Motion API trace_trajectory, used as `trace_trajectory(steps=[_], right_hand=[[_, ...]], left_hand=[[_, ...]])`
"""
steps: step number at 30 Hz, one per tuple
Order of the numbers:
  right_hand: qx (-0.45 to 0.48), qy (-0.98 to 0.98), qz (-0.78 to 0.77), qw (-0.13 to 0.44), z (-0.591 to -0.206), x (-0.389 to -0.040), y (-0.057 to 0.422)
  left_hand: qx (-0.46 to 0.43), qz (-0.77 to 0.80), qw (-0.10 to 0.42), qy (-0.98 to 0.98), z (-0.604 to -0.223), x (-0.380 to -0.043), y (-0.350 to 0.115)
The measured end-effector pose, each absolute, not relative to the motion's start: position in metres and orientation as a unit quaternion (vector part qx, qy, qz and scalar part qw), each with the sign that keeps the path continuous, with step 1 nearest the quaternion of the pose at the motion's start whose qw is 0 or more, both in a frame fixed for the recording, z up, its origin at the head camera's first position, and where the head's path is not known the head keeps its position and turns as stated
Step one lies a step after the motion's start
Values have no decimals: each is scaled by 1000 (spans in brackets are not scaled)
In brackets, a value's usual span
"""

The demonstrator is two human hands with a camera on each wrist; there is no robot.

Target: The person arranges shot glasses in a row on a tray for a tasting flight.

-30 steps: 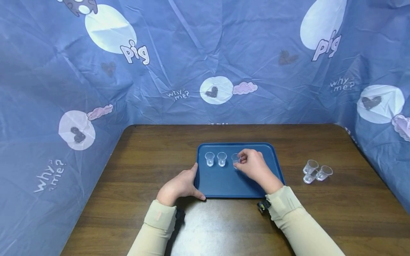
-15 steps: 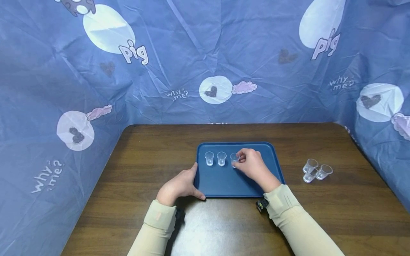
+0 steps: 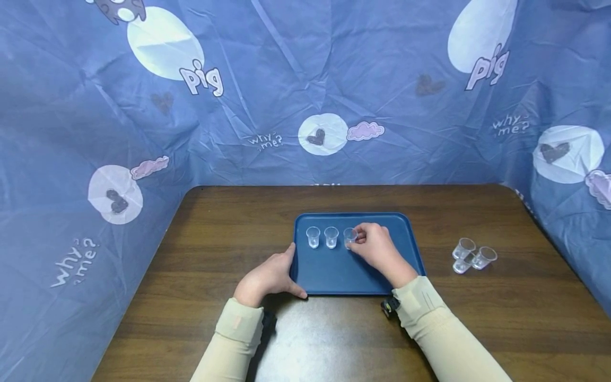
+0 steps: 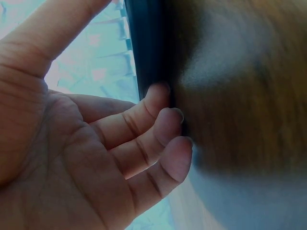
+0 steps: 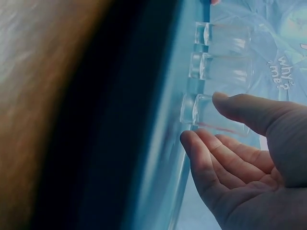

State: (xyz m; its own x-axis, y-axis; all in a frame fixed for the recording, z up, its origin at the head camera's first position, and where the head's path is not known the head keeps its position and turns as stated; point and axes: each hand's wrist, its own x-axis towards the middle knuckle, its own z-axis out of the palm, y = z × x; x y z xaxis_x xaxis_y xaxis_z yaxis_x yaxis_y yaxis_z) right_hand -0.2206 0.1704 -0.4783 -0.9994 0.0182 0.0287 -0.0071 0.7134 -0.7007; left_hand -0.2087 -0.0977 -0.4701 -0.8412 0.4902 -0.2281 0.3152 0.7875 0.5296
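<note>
On the blue tray (image 3: 334, 273), three clear shot glasses stand upright in a row near the back: a left one (image 3: 313, 237), a middle one (image 3: 331, 237) and a right one (image 3: 350, 236). My right hand (image 3: 379, 246) pinches the right glass between thumb and fingertips; the right wrist view has the thumb (image 5: 235, 106) on one side of this glass (image 5: 206, 112) and the fingers on the other. With thumb spread, my left hand (image 3: 269, 276) rests at the tray's front left corner. Its fingertips (image 4: 170, 127) touch the tray's side in the left wrist view.
Three more clear shot glasses (image 3: 484, 257) stand close together on the wooden table (image 3: 215, 239), right of the tray. A blue printed cloth (image 3: 267, 79) hangs behind and along both sides of the table.
The right glass has shifted slightly left toward the middle one, with my right hand still holding it. My left hand has stayed at the tray corner.
</note>
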Motion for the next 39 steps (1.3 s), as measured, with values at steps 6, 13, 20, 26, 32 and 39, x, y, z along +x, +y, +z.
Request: trace_trajectory(steps=[6,13,20,26,32,39], right_hand=[[2,-924,381,16,-477,-217,175],[7,-918,397,17,-470,-208,184],[5,-916,399,32,-463,-200,195],[9,-918,394,46,-460,-195,207],[2,-923,381,56,-456,-189,217],[-3,-923,378,68,-449,-181,228]], left_hand=[[214,242,185,928,-470,-209,-97],[213,240,190,928,-468,-209,-98],[216,238,188,928,-468,-209,-98],[221,235,184,929,-469,-209,-97],[218,236,187,928,-469,-209,-98],[216,237,186,929,-469,-209,-98]])
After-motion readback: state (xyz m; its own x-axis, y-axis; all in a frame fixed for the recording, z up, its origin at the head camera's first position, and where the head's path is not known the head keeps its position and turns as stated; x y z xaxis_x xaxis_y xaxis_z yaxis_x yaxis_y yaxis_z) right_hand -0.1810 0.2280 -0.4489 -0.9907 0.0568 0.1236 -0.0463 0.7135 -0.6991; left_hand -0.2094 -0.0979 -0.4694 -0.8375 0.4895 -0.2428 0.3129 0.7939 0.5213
